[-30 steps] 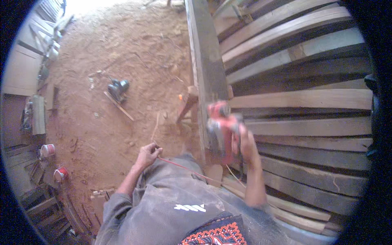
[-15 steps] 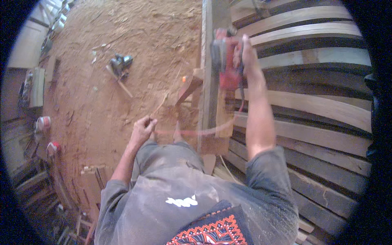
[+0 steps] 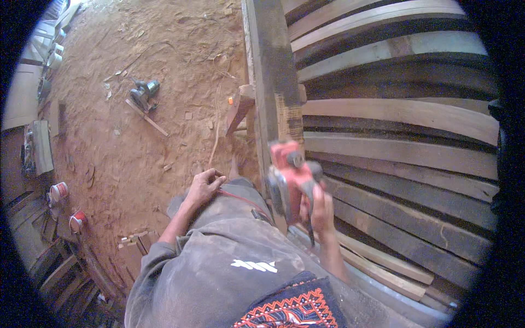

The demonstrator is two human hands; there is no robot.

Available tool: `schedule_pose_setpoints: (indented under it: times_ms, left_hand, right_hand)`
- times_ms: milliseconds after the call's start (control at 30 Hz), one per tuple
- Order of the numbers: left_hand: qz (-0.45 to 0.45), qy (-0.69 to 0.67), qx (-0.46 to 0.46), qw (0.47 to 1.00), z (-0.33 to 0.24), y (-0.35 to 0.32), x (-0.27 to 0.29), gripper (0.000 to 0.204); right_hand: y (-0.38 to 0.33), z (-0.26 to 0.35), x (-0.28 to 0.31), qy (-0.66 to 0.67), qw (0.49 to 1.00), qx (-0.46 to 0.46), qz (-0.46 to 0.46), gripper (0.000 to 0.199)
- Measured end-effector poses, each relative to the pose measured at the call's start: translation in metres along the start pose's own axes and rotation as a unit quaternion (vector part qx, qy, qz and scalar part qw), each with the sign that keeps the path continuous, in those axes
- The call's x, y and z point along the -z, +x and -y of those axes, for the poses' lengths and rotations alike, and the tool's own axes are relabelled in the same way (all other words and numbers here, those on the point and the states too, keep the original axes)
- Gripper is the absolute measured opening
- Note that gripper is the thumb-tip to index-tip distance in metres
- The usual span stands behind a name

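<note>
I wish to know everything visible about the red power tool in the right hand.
The red power tool looks like a handheld planer: a plastic-looking red body, dark round parts and a greyish side. It is slightly blurred. The right hand holds it at, and roughly along, the near part of the long wooden beam; contact is unclear. A dark cord hangs beside the hand.

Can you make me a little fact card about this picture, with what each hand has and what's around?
Left hand: holding a red cord
Right hand: gripping a red power tool, a bit blurry
Under the tool: near end of a long wooden beam; touching or not, I can't tell
Right side: many wooden boards
Ground: brown dirt, with a green and dark power tool lying on it
</note>
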State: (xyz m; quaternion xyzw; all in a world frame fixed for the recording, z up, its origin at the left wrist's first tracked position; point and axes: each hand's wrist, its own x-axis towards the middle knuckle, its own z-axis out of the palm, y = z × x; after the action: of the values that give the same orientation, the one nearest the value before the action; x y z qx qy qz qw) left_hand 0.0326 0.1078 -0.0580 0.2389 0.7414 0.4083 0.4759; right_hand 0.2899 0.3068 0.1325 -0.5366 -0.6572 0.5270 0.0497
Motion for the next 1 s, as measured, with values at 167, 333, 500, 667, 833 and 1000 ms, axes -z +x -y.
schedule_pose_setpoints:
  times_ms: [167, 333, 500, 667, 833, 1000]
  left_hand:
    - [-0.076, 0.019, 0.002, 0.997, -0.01, -0.006, 0.006, 0.025]
    - [-0.134, 0.017, -0.017, 0.991, 0.005, -0.018, 0.014, 0.024]
    - [-0.013, 0.089, 0.014, 0.996, 0.012, -0.007, 0.004, 0.027]
    - [0.04, 0.03, -0.006, 0.999, -0.005, 0.006, -0.019, 0.027]
    - [-0.041, 0.035, -0.011, 0.998, -0.022, 0.003, -0.014, 0.025]
    - [-0.119, 0.043, -0.056, 0.99, -0.021, -0.008, -0.001, 0.023]
  right_hand:
    - [0.206, 0.117, -0.016, 0.086, 0.994, 0.066, 0.028, 0.059]
    - [0.269, 0.146, -0.011, 0.155, 0.985, 0.038, 0.072, 0.062]
    - [0.097, 0.025, 0.032, -0.013, 0.991, 0.125, 0.053, 0.061]
    - [-0.024, -0.023, 0.036, 0.066, 0.996, -0.064, -0.011, 0.054]
    - [0.131, 0.056, 0.018, 0.065, 0.995, 0.08, 0.013, 0.061]
    - [0.306, 0.163, 0.001, 0.163, 0.965, 0.163, 0.126, 0.063]
